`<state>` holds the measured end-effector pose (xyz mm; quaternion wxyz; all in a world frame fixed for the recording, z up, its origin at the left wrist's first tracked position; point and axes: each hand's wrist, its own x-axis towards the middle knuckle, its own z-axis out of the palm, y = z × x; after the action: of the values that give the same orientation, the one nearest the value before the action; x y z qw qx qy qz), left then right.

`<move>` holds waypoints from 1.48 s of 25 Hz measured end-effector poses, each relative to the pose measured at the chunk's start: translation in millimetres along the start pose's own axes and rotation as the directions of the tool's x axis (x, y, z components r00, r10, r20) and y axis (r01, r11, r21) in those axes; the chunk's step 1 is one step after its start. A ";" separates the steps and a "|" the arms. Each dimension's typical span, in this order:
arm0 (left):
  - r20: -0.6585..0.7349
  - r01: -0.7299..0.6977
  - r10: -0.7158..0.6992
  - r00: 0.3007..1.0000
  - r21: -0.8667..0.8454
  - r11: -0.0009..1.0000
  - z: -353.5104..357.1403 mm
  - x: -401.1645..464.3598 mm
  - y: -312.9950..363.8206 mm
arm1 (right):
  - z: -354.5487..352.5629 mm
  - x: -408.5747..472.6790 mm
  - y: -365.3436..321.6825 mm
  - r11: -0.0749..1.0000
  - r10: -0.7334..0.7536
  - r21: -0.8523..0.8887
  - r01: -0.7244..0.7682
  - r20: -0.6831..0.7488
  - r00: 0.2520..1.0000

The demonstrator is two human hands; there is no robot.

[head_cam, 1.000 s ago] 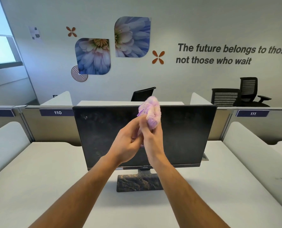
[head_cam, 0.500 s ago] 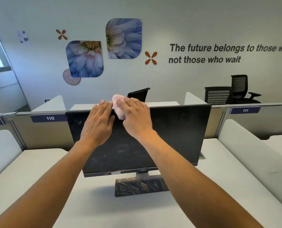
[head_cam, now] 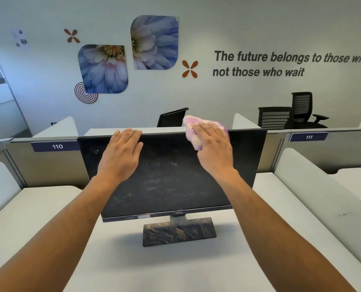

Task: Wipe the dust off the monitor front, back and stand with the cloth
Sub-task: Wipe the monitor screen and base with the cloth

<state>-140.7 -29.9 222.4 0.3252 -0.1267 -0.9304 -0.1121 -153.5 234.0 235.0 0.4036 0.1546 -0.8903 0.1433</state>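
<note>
Currently the monitor stands on the white desk, screen dusty and smeared, stand grimy. Left hand lies flat on its top edge left of centre, fingers pressed together. Right hand, fingers spread, presses the pink cloth over the top edge further right

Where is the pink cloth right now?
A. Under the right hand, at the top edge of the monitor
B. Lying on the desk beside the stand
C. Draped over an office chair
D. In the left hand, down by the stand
A: the cloth sits under the right hand, pressed at the top edge of the monitor, while the left hand rests bare on that edge.
</note>
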 end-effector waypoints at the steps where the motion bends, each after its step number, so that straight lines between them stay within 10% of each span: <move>1: -0.001 0.009 -0.009 1.000 -0.004 1.000 -0.4 1.1 2.2 | -2.7 -4.7 12.3 0.999 0.040 -0.015 -0.040 -0.005 0.999; 10: -0.022 0.000 -0.001 1.000 -0.032 0.999 5.5 6.9 30.4 | -22.8 -21.2 102.2 0.915 0.398 0.103 -0.390 -0.074 0.914; 17: 0.020 -0.133 0.132 0.991 0.004 0.991 20.6 17.2 64.3 | -11.6 -36.2 105.8 0.627 0.757 0.541 -0.561 -0.252 0.603; 21: 0.035 -0.133 0.132 0.991 0.033 0.991 25.8 23.1 68.5 | 17.1 -46.6 65.7 0.740 0.598 0.476 -0.475 -0.144 0.789; 24: 0.018 -0.128 0.128 0.992 0.002 0.992 27.5 25.0 68.1 | 46.3 -77.4 30.5 0.927 0.177 0.339 -0.158 -0.025 0.984; 27: 0.012 -0.128 0.128 0.992 -0.002 0.992 27.5 24.5 69.7 | 61.4 -109.4 22.6 0.948 -0.128 0.306 0.089 0.110 0.986; 30: 0.000 -0.107 0.107 0.994 -0.024 0.994 25.0 24.2 73.4 | 45.9 -109.8 33.3 0.908 -0.051 0.395 0.138 -0.223 0.973; 32: -0.012 -0.089 0.088 0.996 -0.033 0.996 24.6 24.9 77.4 | 30.0 -94.5 50.1 0.830 0.393 0.548 -0.103 -0.443 0.806; 35: -0.073 -0.078 0.075 0.995 -0.037 0.996 24.2 31.3 83.9 | 9.0 -69.9 79.3 0.484 0.862 0.770 -0.416 -0.336 0.381; 37: -0.095 -0.079 0.071 0.993 -0.088 0.993 23.3 38.8 87.6 | 8.2 -62.2 92.8 0.441 0.881 0.758 -0.480 -0.262 0.395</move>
<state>-156.5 65.7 240.3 0.3656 -0.1710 -0.9029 -0.1481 -156.3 325.3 170.2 0.5046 -0.1954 -0.5836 0.6054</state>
